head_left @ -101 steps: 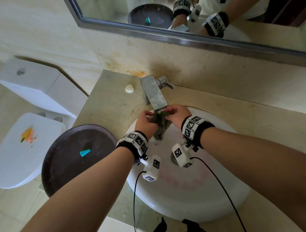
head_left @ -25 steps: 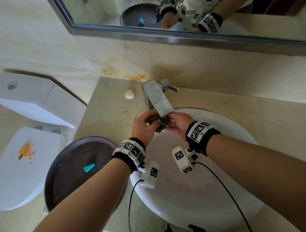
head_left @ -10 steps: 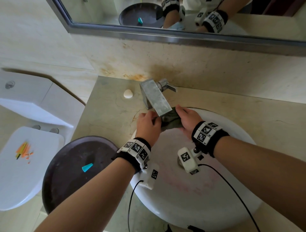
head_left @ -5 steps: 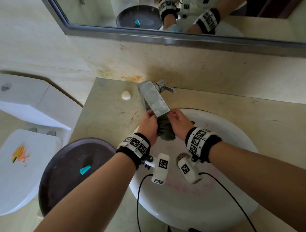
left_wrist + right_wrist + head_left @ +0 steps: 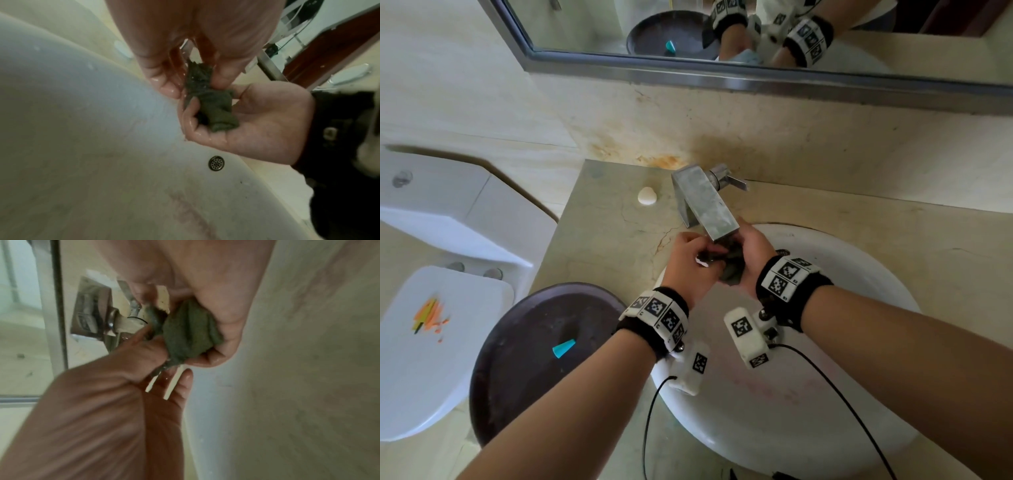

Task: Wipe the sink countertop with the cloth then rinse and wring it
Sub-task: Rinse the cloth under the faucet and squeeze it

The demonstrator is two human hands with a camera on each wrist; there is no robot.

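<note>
A small dark green cloth [image 5: 732,272] is bunched into a wet wad just under the spout of the square metal faucet [image 5: 705,205], above the white basin [image 5: 859,270]. My left hand [image 5: 700,255] pinches the cloth's upper end [image 5: 198,76] between thumb and fingers. Around the rolled lower part [image 5: 216,113] curls my right hand [image 5: 748,255], which cradles it in the palm [image 5: 257,123]. In the right wrist view the cloth [image 5: 189,331] sits against my right fingers. Both hands look wet. Whether water is running I cannot tell.
The beige stone countertop [image 5: 613,233] carries a white soap piece [image 5: 647,196] left of the faucet. A dark round bowl [image 5: 527,359] with a teal cone [image 5: 563,348] stands at the left, beside a white toilet [image 5: 431,359]. Camera cables hang over the basin front.
Half a second ago the cloth hung down between my hands. Now it is gathered into a tight wad, with my hands pressed closer together under the spout.
</note>
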